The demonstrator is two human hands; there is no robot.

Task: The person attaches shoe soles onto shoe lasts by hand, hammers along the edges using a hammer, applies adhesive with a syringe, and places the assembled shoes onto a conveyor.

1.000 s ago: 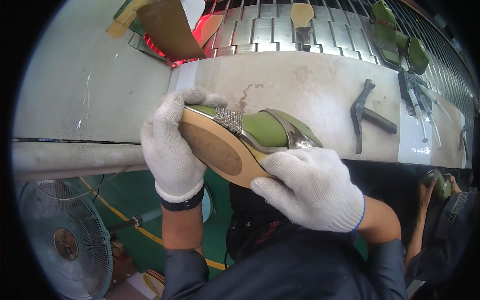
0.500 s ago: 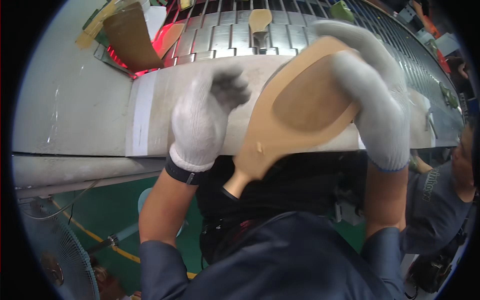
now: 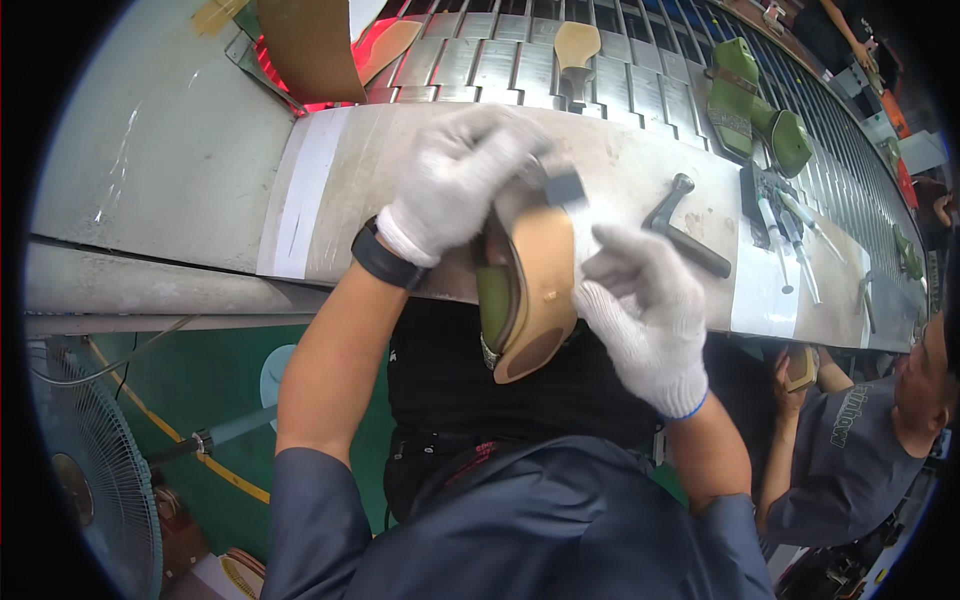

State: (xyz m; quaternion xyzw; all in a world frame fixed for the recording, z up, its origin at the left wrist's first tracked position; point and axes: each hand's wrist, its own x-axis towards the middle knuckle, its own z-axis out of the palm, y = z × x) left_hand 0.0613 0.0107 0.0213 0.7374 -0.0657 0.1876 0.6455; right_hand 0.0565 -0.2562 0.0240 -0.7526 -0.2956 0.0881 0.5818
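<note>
A high-heeled shoe with a tan sole (image 3: 545, 265) and a green inner part (image 3: 493, 300) is held over the table's near edge, its heel end up and its toe toward me. My left hand (image 3: 460, 180), in a white knitted glove, is closed around the heel end, beside the dark heel tip (image 3: 565, 188). To the right of the sole is my right hand (image 3: 650, 315), also gloved. Its fingers are apart and slightly bent, with the thumb close to the sole's edge; whether it touches cannot be told.
A dark-handled hammer (image 3: 690, 235) and a black holder with several slim tools (image 3: 785, 225) lie on the metal table (image 3: 390, 150). Behind, a slatted conveyor carries another tan sole (image 3: 577, 45) and green sandals (image 3: 735, 100). A fan (image 3: 100, 480) stands left; a co-worker (image 3: 860, 440) sits right.
The shoe has been turned around, its heel end swinging from near me to the far side. My left hand has taken hold there; my right hand has let go and moved nearer me.
</note>
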